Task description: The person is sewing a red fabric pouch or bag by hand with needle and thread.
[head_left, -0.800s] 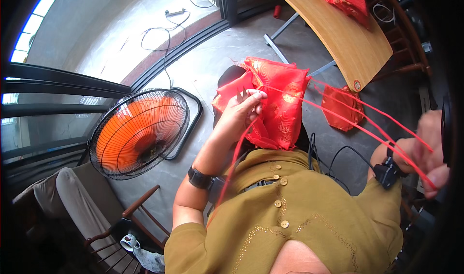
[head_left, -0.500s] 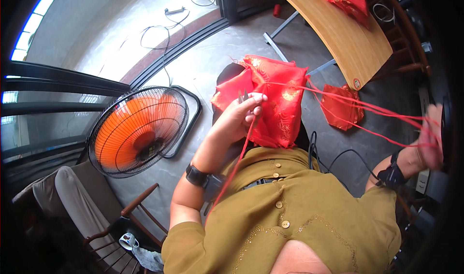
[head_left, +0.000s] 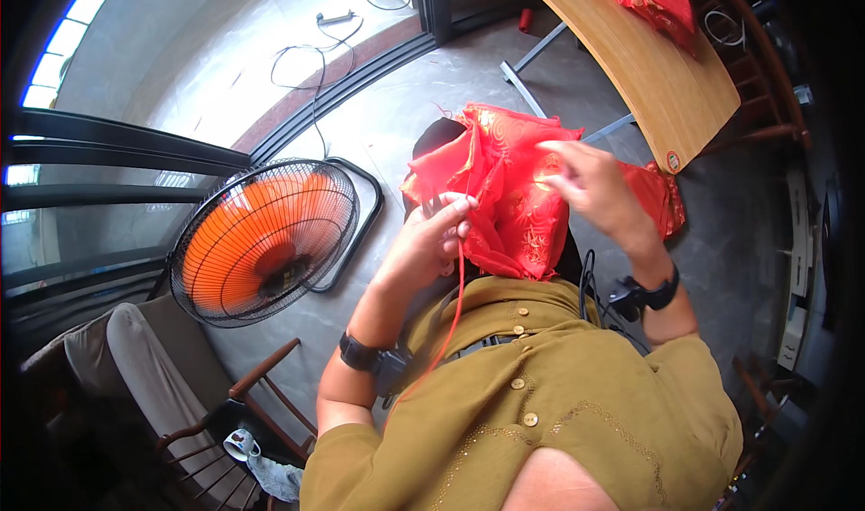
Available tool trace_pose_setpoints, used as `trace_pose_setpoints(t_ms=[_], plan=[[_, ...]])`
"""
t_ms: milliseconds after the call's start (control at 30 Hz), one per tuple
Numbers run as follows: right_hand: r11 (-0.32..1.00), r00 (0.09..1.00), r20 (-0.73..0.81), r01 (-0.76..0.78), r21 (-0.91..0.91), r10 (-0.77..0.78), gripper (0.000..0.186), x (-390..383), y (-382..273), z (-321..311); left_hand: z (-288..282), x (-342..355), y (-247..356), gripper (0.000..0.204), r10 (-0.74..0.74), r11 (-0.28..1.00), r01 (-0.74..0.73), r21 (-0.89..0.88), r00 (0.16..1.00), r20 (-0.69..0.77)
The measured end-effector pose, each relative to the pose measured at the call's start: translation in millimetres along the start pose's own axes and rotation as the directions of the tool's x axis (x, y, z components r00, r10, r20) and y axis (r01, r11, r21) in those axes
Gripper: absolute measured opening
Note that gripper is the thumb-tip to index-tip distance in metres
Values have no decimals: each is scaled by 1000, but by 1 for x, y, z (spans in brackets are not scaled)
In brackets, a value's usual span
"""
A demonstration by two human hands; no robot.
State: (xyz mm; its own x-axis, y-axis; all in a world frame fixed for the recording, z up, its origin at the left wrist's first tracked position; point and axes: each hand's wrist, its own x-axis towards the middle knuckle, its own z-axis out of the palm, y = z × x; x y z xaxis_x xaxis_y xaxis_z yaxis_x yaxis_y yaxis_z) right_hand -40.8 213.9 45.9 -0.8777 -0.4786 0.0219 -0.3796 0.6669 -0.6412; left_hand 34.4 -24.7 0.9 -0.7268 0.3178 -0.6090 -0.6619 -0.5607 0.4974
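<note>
Red cloth with gold patterns (head_left: 518,227) lies bunched over my lap and knees. At its left side, my left hand (head_left: 437,232) is closed, with a red cord (head_left: 460,286) in its fingers that hangs down toward my left side. Pointed metal tips (head_left: 432,205), like those of small scissors, stick up beside the fingers; the rest of that tool is hidden in the hand. My right hand (head_left: 596,187) hovers over the cloth's right edge, slightly blurred, thumb and forefinger apart, nothing visible between them.
An orange fan (head_left: 266,245) stands on the floor at left, near a wooden-armed chair (head_left: 261,371). A wooden table (head_left: 653,69) at far right bears red cloth (head_left: 656,2). Another red piece (head_left: 656,196) lies on the floor beyond my right hand. A black cable (head_left: 587,281) runs by my right hip.
My right hand has come in from the far right to above the cloth. The red strands stretched out to it no longer show there. My left hand has shifted slightly down and left.
</note>
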Motion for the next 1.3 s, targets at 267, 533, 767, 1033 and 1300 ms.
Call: trace_pose_setpoints(t_ms=[267, 533, 767, 1033, 1300], plan=[[724, 950, 303, -161, 671, -70, 11, 33, -15, 30, 9, -15, 5, 16, -34, 999, 33, 21, 998, 61], [683, 950, 156, 75, 727, -270, 6, 10, -59, -21, 14, 15, 2, 20, -4, 1000, 5, -5, 979, 203], [505, 875, 81, 198, 840, -478, 8, -23, -83, -53, 18, 27, 7, 23, 13, 993, -30, 115, 990, 144], [228, 578, -70, 427, 875, -813, 14, -43, -89, -65, 29, 7, 17, 25, -98, 981, 79, 177, 990, 103], [146, 607, -268, 545, 825, -748, 4, -65, -94, -110, 35, 23, 8, 26, -50, 987, 35, 157, 994, 93]])
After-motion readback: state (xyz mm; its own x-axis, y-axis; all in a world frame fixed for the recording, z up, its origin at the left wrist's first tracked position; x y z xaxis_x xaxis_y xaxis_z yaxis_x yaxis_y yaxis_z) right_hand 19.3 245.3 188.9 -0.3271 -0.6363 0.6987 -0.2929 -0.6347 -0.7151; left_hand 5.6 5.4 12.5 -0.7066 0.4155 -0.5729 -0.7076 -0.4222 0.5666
